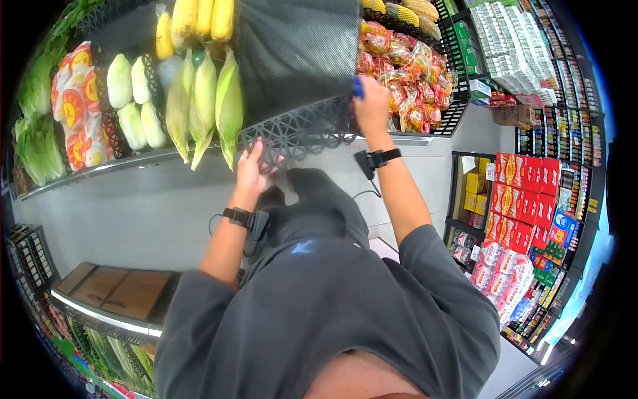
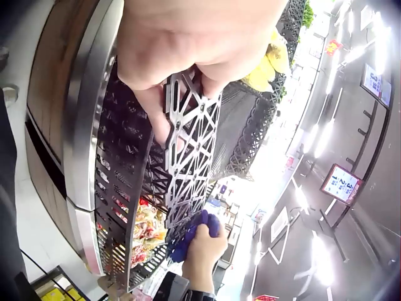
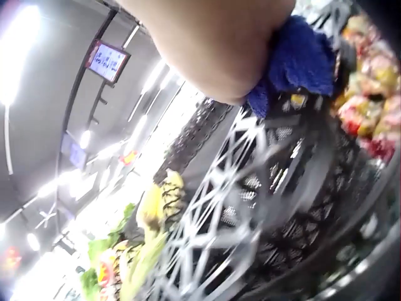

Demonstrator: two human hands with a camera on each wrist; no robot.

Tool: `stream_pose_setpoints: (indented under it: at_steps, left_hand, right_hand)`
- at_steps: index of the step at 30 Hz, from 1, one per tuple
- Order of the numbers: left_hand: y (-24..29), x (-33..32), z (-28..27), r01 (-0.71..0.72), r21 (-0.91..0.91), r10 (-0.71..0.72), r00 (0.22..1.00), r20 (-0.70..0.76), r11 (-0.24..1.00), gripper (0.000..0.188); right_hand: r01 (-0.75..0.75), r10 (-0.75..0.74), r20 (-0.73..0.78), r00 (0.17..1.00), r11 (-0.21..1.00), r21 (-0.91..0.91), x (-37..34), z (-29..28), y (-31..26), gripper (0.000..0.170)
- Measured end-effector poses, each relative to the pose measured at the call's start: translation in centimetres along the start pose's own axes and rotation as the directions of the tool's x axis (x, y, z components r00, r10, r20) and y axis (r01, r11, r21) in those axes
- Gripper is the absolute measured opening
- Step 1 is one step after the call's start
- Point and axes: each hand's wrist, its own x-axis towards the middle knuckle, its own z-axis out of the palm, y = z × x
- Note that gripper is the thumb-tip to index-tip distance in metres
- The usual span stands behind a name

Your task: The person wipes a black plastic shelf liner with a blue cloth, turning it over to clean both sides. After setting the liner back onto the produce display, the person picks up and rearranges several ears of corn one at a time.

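While the left hand [image 1: 251, 171] pinches the lattice panel [image 1: 307, 130] at the shelf's front edge [image 1: 126, 161], the right hand [image 1: 374, 108] clamps blue cloth [image 3: 302, 59] at its right end.

A black plastic divider [image 1: 309, 132] is stretching from the left hand [image 1: 251, 170] toward the right hand [image 1: 373, 110], showing lots of criss-cross bars and holes. The left fingers are pinching one end. A fuzzy blue cloth [image 3: 302, 61] is bunching up inside the right hand, by the other end.

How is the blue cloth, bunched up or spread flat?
Bunched up: the left wrist view shows the blue cloth crumpled in the right hand.
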Motion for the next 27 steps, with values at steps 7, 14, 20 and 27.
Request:
stream_pose_setpoints:
  at_steps: [7,14,20,27]
  left_hand:
    - [0.5,-0.2,0.9,0.030,-0.091,-0.024,0.998,0.060,0.995,0.025]
    - [0.4,1.7,-0.9,0.009,-0.261,0.052,0.973,0.226,0.965,0.025]
    - [0.3,0.7,0.4,0.049,-0.407,0.036,0.980,0.198,0.912,0.029]
    - [0.3,1.2,0.3,0.125,-0.424,-0.054,0.983,0.177,0.897,0.052]
  right_hand:
    - [0.064,-0.093,0.058,0.994,0.920,0.387,-1.5,3.3,-9.3,0.037]
    - [0.323,-0.478,0.196,0.856,0.790,0.521,-3.0,3.8,-18.7,0.049]
    - [0.171,-0.182,0.056,0.982,0.972,0.164,-0.3,3.1,-9.6,0.047]
    - [0.392,-0.543,0.190,0.818,0.768,0.507,-2.5,5.3,-17.8,0.047]
